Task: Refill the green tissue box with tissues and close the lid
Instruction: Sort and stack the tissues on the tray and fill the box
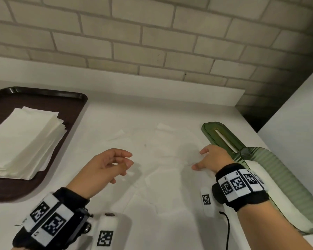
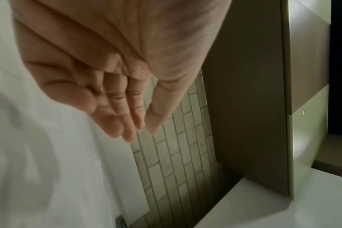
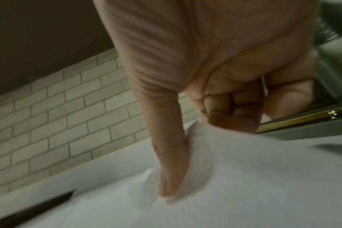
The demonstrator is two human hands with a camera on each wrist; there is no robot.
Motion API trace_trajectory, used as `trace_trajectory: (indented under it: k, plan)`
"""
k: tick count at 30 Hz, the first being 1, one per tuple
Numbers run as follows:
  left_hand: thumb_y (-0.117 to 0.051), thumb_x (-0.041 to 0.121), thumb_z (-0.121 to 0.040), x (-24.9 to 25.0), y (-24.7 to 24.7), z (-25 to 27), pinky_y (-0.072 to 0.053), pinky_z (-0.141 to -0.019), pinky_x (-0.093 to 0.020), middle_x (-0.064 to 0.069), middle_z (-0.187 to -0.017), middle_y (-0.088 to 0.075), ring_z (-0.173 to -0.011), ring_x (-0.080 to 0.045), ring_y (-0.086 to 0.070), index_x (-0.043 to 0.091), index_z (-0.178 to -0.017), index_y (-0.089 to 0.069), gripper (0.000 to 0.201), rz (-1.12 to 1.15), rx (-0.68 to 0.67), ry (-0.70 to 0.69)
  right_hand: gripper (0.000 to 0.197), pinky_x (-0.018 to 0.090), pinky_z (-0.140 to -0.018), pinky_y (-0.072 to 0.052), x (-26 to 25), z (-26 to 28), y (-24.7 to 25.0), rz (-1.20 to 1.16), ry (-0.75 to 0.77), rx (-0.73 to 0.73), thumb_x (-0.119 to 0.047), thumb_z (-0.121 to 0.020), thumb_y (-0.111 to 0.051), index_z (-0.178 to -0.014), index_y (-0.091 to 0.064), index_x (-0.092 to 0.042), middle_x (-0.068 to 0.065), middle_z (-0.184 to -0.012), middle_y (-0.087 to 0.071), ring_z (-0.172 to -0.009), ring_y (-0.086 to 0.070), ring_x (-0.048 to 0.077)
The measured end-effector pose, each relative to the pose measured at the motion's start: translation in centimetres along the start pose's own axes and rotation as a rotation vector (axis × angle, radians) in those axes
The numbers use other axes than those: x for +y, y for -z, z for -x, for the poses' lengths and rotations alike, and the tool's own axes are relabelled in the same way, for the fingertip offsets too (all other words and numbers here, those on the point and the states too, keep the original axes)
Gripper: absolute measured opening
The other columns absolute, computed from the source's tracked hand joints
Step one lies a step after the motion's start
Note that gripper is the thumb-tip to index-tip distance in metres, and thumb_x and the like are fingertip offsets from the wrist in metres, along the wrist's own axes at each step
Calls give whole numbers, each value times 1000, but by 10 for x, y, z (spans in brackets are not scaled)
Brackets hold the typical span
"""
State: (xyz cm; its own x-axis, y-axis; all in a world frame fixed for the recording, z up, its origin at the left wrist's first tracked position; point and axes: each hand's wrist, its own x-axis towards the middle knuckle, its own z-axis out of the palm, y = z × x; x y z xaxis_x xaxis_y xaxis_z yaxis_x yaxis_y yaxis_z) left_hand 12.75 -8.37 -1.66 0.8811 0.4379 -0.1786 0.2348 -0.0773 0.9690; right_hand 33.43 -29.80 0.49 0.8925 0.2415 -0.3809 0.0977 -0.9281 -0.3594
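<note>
My right hand (image 1: 212, 158) pinches a loose tissue (image 1: 161, 159) mid-counter, beside the open green tissue box (image 1: 285, 181), for loading; my left hand (image 1: 107, 165) hovers, fingers relaxed, empty.

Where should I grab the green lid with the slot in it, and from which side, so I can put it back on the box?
Take the green lid by its long edges near the middle, thumb on one side and fingers on the other, coming from above. It lies flat on the counter beyond the green tissue box, and its narrow shape suits a pinch across the width. The right hand is nearest.
</note>
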Motion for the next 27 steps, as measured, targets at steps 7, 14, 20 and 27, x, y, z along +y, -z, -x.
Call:
trace_trajectory:
  k: [7, 14, 20, 27]
  plan:
    - [-68, 28, -83, 5, -41, -17, -52, -67, -17, 11, -116, -59, -101, -3, -61, 22, -121, -50, 42, 19, -93, 69, 71, 35, -86, -52, 18, 29, 25, -578, 285, 19, -31, -57, -88, -120, -56, -27, 4, -95, -63, -88, -63, 15]
    - [-71, 65, -53, 17, -81, -29, -52, -90, -24, 3, -125, -57, -108, -7, -60, 18, -140, -34, 105, -40, -249, 118, 64, 33, -83, -52, 12, 67, 57, -921, 563, -53, -12, -61, -77, -120, -56, -25, 6, -88, -64, -80, -65, 16]
    - [-71, 18, -73, 28, -98, -33, -57, -77, -23, -9, -109, -71, -93, -16, -70, 3, -121, -57, 53, 450, -340, 185, 73, 35, -82, -58, 25, 79, 78, -938, 579, 26, -2, -74, -70, -133, -40, -33, 8, -101, -73, -91, -71, 22]
    - [-94, 28, -36, 38, -94, -37, -56, -72, -22, -11, -104, -72, -95, -20, -70, 13, -95, -76, 64, 580, -286, -126, 33, 29, -72, -59, 44, 82, 91, -903, 609, 64, 4, -81, -63, -107, -68, -16, 5, -94, -75, -87, -72, 25]
